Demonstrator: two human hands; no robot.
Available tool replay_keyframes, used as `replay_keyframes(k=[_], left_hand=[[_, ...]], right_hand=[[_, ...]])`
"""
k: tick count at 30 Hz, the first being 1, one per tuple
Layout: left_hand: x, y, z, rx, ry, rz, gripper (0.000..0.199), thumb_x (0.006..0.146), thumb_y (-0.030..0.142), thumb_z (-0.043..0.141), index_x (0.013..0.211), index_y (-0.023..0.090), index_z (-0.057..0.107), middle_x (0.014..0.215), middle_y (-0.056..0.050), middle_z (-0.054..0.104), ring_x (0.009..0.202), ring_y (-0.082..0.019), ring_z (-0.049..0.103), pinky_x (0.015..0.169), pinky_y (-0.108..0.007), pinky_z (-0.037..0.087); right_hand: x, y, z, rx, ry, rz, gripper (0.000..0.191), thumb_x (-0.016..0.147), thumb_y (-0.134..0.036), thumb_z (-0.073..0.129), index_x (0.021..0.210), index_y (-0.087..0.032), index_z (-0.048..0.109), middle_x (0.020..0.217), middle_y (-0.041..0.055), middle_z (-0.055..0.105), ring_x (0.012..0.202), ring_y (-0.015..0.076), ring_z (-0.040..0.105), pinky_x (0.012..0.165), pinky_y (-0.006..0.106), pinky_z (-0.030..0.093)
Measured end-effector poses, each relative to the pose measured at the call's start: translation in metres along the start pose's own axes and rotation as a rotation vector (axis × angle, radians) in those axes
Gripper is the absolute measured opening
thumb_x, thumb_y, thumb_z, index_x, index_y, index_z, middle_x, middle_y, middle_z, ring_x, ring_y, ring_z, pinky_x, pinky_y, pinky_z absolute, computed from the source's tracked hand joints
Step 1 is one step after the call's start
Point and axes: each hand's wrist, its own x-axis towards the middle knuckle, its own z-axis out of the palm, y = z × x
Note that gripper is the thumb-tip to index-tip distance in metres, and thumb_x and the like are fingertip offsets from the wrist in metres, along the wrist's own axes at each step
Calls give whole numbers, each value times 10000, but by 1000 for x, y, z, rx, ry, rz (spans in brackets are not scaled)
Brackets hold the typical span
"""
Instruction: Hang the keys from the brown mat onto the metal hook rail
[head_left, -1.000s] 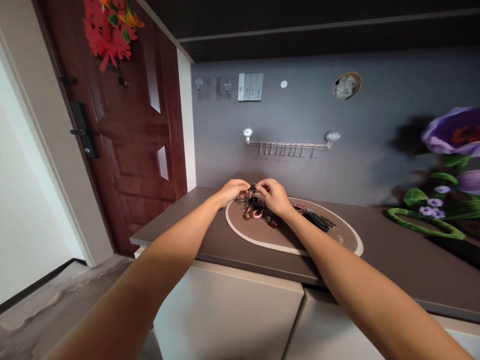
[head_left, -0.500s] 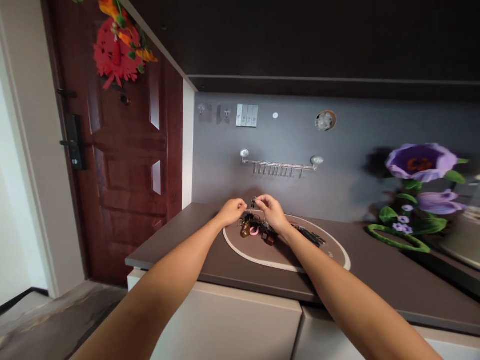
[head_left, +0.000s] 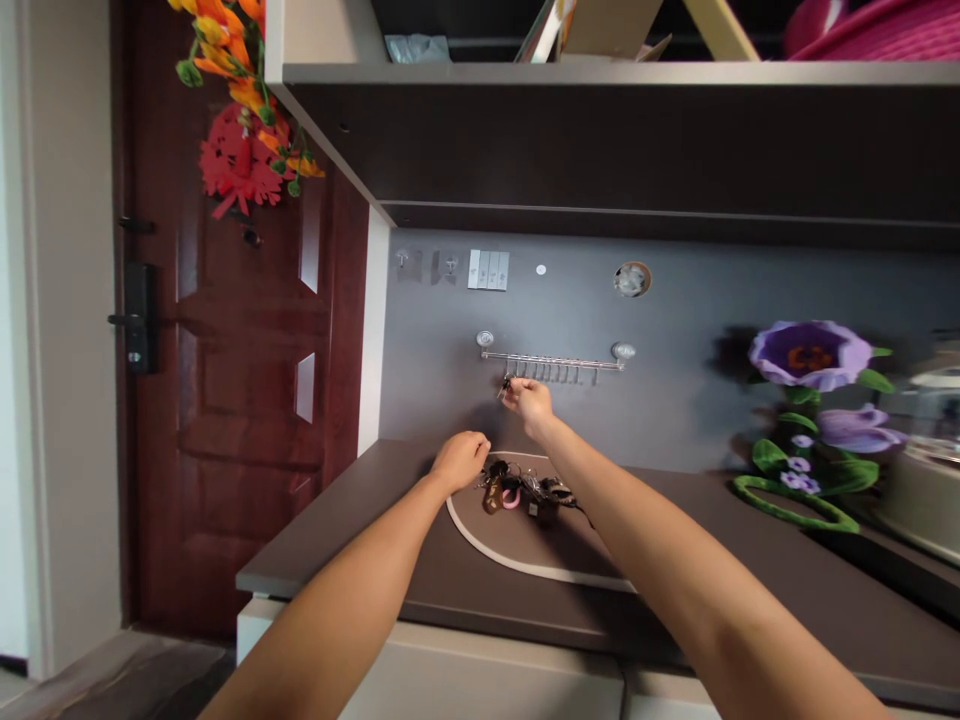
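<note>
Raised to the left end of the metal hook rail [head_left: 552, 360], my right hand [head_left: 529, 402] pinches a small bunch of keys [head_left: 505, 386] at its fingertips. The keys hang just below the leftmost hooks; whether they touch a hook I cannot tell. My left hand [head_left: 462, 460] is low over the counter by the mat's left edge, its fingers curled closed with nothing seen in them. Beside it on the oval brown mat [head_left: 517, 545] lies a pile of keys and key rings [head_left: 536, 488], with a brown fob [head_left: 493, 494] and a pink ring-shaped piece [head_left: 511, 498]. My right forearm hides the mat's right part.
A purple flower decoration [head_left: 810, 357] stands on the counter [head_left: 352, 530] at right, beside a domed appliance [head_left: 922, 480]. Overhead juts a dark shelf [head_left: 600, 140]. Clear wall hooks [head_left: 450, 264] and a switch panel [head_left: 488, 270] are above the rail. A red door [head_left: 247, 420] is at left.
My right hand has risen from above the pile to the hook rail, carrying the keys. My left hand has stayed near the mat's left edge. The view has tilted up, showing more shelf.
</note>
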Motion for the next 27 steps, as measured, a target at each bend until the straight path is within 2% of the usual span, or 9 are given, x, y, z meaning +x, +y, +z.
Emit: replay_keyframes(k=[11, 27], left_hand=[[1, -2, -1, 14, -16, 2, 317, 837, 291, 333, 784, 168, 621, 842, -95, 635, 805, -192, 562, 718, -291, 378], [0, -6, -4, 65, -21, -35, 290, 833, 270, 354, 789, 168, 622, 842, -74, 640, 802, -166, 565, 718, -263, 384]], right_hand=[[20, 2, 15, 68, 148, 126, 116, 773, -103, 449, 682, -163, 488, 573, -16, 550, 516, 58, 549, 502, 180, 494], [12, 11, 7, 22, 65, 151, 107, 744, -72, 439, 710, -170, 464, 587, -37, 540, 500, 48, 521, 588, 239, 505]])
